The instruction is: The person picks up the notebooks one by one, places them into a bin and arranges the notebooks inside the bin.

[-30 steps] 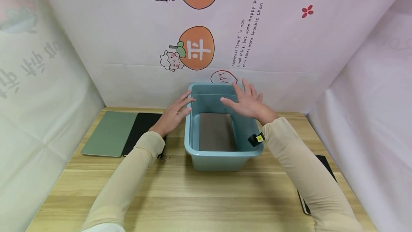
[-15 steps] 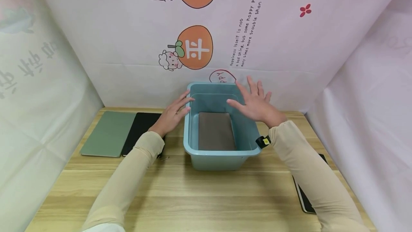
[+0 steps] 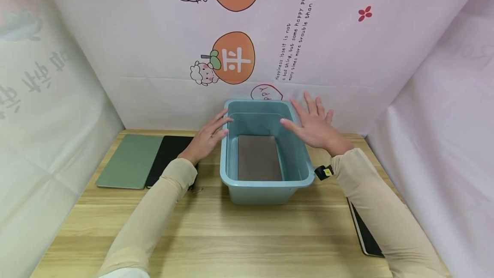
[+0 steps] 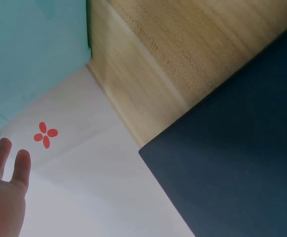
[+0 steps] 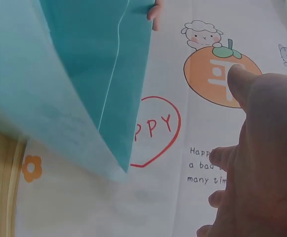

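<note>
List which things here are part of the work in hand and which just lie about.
In hand:
- light blue plastic bin, left hand on its rim
- flat brown notebook inside it
- right hand, open

Lying about:
- flat green folder
- black notebook beside it
- black notebook under the right sleeve

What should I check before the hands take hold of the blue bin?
1. Left hand at the blue bin: fingertips at its left rim, fingers straight, no grip. Ok.
2. Right hand open, above the right rim; contact cannot tell.
3. Grey notebook lies flat on the bin floor. Ok.
4. Black notebook and green notebook lie left of the bin, apart from it. Ok.
5. Black notebook under the right sleeve, at the table edge: not ok.
</note>
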The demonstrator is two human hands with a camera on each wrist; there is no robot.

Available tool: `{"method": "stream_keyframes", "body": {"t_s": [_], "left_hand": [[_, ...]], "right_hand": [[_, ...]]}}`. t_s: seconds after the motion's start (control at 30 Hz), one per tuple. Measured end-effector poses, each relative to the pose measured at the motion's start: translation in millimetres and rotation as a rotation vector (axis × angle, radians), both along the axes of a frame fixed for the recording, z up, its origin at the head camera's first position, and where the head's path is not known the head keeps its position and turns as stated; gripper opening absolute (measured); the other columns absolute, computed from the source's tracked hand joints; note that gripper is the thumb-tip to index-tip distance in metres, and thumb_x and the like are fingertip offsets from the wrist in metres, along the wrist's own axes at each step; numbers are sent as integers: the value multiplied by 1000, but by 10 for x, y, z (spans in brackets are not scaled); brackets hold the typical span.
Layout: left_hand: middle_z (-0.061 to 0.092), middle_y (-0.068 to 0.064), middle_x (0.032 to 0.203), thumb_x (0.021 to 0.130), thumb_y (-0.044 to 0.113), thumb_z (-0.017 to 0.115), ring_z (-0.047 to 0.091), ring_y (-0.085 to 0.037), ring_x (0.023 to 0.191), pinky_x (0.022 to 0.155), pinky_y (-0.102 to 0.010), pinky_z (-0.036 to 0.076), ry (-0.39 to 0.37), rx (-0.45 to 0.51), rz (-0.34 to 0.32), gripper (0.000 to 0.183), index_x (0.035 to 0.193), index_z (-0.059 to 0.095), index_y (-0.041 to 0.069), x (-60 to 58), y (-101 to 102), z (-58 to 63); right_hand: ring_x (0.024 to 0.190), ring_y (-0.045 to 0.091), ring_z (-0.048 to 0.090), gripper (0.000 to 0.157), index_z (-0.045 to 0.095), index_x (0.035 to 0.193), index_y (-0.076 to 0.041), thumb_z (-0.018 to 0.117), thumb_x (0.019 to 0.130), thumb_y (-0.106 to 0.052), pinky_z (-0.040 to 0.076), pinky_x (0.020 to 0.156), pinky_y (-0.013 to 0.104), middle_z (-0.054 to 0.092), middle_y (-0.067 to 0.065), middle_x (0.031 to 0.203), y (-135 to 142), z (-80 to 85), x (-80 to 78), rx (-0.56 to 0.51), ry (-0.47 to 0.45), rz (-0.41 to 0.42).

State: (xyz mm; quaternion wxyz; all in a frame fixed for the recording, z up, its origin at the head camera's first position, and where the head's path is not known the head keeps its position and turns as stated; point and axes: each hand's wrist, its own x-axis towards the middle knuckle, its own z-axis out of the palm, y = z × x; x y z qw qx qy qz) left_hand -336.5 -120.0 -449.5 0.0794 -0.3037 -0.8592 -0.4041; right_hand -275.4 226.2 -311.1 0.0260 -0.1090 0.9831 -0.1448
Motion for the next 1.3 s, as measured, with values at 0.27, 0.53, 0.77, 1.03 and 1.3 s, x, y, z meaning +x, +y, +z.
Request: {"method": "stream_keyframes", "body": {"t_s": [0.27, 0.53, 0.77, 1.03, 1.3], "left_hand": [[13, 22, 170, 107, 56, 34, 17, -14, 160, 125, -60, 22, -7, 0, 8, 54, 153, 46, 29, 6, 11, 5], [13, 21, 170, 108, 54, 35, 16, -12, 160, 124, -59, 26, -14, 25, -14, 52, 153, 45, 30, 0, 6, 6], [14, 19, 171, 108, 55, 35, 16, -12, 159, 124, -59, 26, -17, 29, -12, 54, 153, 46, 28, 16, 23, 15], [13, 24, 170, 107, 56, 34, 16, -10, 159, 124, -58, 26, -19, 27, -3, 51, 153, 45, 35, 14, 10, -4], [13, 25, 169, 107, 57, 35, 17, -12, 159, 125, -59, 25, -16, 28, 5, 52, 153, 45, 34, 12, 9, -13]], "right_hand": [[155, 49, -21, 88, -2, 165, -32, 29, 97, -79, -12, 112, 82, -25, 8, 171, 128, -22, 67, 0, 7, -8], [155, 48, -22, 89, -3, 165, -30, 30, 98, -77, -14, 113, 80, -28, 6, 170, 276, -45, 136, -6, 4, -32], [155, 48, -23, 88, -4, 165, -28, 31, 99, -75, -14, 113, 80, -28, 7, 170, 399, -29, 215, -6, 5, -52], [154, 48, -24, 90, -2, 166, -25, 34, 99, -73, -16, 111, 80, -29, 7, 169, 572, -67, 297, -25, 12, -72], [154, 50, -23, 90, -4, 166, -25, 34, 99, -73, -17, 110, 81, -31, 7, 168, 770, -99, 400, -20, 12, -105]]}}
